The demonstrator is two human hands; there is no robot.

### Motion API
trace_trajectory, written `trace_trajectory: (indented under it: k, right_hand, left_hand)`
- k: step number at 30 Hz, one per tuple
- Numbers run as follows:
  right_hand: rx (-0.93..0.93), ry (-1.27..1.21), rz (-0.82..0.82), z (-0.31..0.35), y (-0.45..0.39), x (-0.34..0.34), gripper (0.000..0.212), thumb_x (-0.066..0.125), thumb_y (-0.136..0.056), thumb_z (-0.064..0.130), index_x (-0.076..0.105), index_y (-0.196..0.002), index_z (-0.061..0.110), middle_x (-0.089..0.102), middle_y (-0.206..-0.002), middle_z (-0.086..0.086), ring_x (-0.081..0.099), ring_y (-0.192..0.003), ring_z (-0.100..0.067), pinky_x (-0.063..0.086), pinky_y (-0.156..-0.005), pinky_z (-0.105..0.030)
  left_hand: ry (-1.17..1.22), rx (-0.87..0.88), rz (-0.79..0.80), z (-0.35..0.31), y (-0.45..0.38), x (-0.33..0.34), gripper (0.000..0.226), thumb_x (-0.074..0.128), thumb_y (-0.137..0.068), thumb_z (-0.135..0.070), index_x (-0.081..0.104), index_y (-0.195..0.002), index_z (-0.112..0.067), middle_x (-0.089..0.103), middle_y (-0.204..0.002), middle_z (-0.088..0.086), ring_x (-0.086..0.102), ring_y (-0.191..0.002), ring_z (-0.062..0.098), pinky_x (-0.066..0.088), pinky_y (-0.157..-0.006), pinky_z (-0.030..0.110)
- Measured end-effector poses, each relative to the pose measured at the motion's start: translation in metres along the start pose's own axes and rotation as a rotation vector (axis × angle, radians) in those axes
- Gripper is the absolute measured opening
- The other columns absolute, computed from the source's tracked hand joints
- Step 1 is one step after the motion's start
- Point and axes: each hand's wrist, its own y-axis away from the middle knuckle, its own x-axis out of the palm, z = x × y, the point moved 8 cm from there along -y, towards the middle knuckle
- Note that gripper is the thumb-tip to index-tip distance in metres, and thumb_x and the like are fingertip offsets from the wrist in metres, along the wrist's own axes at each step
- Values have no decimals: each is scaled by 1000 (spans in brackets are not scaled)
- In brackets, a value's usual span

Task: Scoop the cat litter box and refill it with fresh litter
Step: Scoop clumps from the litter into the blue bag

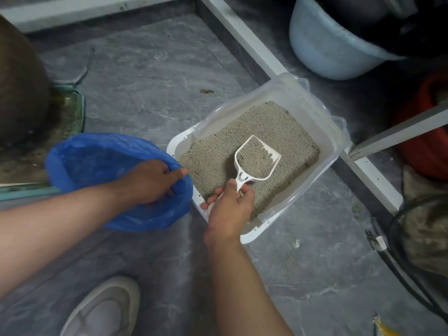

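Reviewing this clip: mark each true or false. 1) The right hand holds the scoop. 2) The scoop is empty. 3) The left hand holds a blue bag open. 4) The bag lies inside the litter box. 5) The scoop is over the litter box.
1) True: the right hand grips the white scoop by its handle.
2) False: the scoop holds litter.
3) True: the left hand grips the blue bag at its rim.
4) False: the bag sits beside the litter box, on the floor side.
5) True.
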Motion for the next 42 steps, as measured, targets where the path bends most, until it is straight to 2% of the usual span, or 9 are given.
trace_trajectory:
  k: [3,7,10,17,22,31,34,39,42]
  right_hand:
    - [0,-3,16,1,0,0,10,48,-103,19,47,-112,14,53,-72,-13,45,-45,-17,44,-45,-29]
    - [10,14,50,0,1,2,10,49,-102,21,48,-109,15,54,-71,-12,47,-47,-18,44,-46,-29]
    - [9,0,35,1,-1,1,5,49,-102,21,48,-106,17,54,-70,-11,46,-46,-17,44,-46,-30]
    - [-1,-6,9,1,-2,-2,3,49,-103,19,48,-105,18,54,-71,-13,46,-44,-17,45,-46,-31]
    - [-7,-8,10,1,-1,-2,2,49,-102,18,48,-103,18,53,-69,-13,47,-45,-18,45,-45,-31]
    - [17,-6,38,2,-2,0,3,50,-102,20,49,-105,19,54,-67,-10,47,-45,-16,44,-45,-29]
    - [7,4,41,2,-1,-1,7,50,-102,20,49,-107,16,55,-67,-10,48,-46,-17,45,-45,-29]
    - [-13,3,57,3,0,-1,7,50,-102,20,49,-108,17,55,-70,-12,48,-47,-18,45,-45,-30]
    - [-11,12,86,2,0,1,8,51,-102,21,50,-108,17,55,-73,-14,48,-48,-18,45,-47,-30]
  left_hand:
    - [2,-7,4,1,0,1,59,49,-94,-63,70,-76,-10,70,-71,-1,65,-66,13,41,-56,25]
    - [66,-41,31,7,0,5,61,49,-93,-65,72,-76,-11,73,-70,0,71,-65,18,58,-67,34]
    - [94,-52,34,7,0,7,63,49,-92,-66,72,-76,-10,74,-67,2,72,-62,21,60,-70,39]
    - [142,-75,51,7,3,7,61,51,-93,-63,70,-80,-6,74,-71,7,72,-63,26,62,-65,40]
    - [145,-71,54,4,3,8,61,51,-94,-61,68,-79,-4,73,-71,9,71,-66,26,61,-72,42]
    - [149,-104,60,6,4,8,62,52,-92,-63,67,-80,-4,73,-72,8,71,-65,26,62,-66,43]
    - [176,-114,68,5,7,8,61,52,-93,-61,66,-80,-4,72,-74,11,71,-63,27,62,-58,41]
    - [136,-101,86,4,5,8,60,49,-95,-61,67,-84,-5,73,-78,10,71,-74,27,60,-73,42]
    - [180,-121,124,5,4,10,58,51,-95,-60,68,-87,-6,73,-81,11,71,-78,29,62,-74,45]
